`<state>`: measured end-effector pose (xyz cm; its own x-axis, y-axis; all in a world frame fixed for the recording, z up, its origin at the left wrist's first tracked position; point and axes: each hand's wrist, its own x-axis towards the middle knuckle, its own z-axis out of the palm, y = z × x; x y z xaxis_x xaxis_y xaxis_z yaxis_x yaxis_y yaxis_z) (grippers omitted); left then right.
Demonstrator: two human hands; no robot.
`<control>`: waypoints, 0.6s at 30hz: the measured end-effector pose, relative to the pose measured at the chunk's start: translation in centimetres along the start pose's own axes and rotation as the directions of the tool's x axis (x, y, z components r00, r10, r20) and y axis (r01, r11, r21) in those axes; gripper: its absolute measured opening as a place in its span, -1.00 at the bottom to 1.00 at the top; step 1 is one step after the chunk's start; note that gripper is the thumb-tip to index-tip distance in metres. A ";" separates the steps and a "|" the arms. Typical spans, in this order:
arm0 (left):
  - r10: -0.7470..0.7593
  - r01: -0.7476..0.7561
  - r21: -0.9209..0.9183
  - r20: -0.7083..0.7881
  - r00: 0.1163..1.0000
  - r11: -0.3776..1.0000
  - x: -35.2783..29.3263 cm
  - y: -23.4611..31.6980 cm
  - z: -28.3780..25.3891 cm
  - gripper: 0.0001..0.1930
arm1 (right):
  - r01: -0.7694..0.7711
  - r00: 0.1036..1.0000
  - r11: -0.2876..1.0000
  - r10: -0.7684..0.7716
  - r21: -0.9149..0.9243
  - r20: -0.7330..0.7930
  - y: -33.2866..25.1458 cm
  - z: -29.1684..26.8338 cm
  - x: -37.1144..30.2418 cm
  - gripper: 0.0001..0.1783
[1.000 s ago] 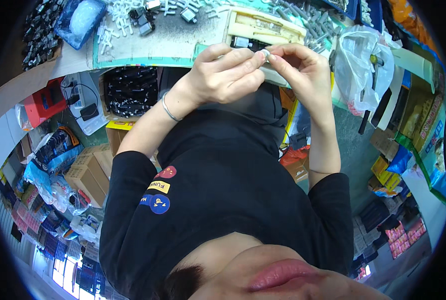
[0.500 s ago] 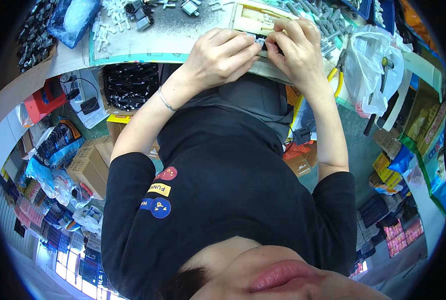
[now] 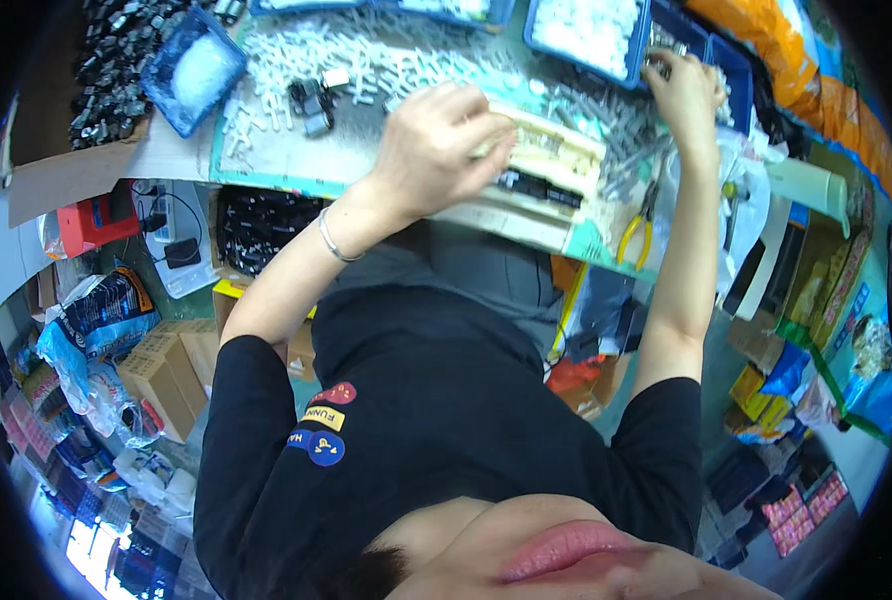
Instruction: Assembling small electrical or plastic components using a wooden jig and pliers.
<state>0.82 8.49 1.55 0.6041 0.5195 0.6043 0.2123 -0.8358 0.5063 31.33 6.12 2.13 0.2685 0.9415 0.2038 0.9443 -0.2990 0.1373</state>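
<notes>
My left hand [image 3: 444,145], fingers curled together, hovers at the left end of a cream-coloured fixture [image 3: 588,160] on the worktable. Whether anything is between those fingertips I cannot make out. A long black part [image 3: 541,188] lies in the fixture's slot, just right of this hand. My right hand [image 3: 688,95] is stretched to the far right, its bent fingers dipping into a blue bin [image 3: 708,48] of small shiny parts. The fingertips are partly hidden there, so what they pinch does not show.
Grey plastic pieces [image 3: 621,135] and white branched pieces [image 3: 276,50] cover the tabletop, with small black-and-silver units [image 3: 316,112] at left. Yellow-handled pliers [image 3: 634,238] and a clear plastic bag [image 3: 751,150] lie at right. Another blue bin [image 3: 634,50] holds white parts.
My right hand has left the fixture and gone far right into the blue bin. My left hand stays near the fixture, and the black part there is now uncovered. The view has shifted.
</notes>
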 end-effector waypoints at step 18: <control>-0.237 -0.021 0.603 0.345 0.908 0.798 11.1 -12.2 2.2 -0.92 | -0.050 0.981 0.825 0.148 0.563 -0.129 -1.7 -0.6 0.8 -0.89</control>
<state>6.58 24.03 0.75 0.7636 0.6084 0.2164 0.6195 -0.7847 0.0199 29.79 7.30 2.63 0.3785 0.8588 0.3453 0.8723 -0.2062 -0.4433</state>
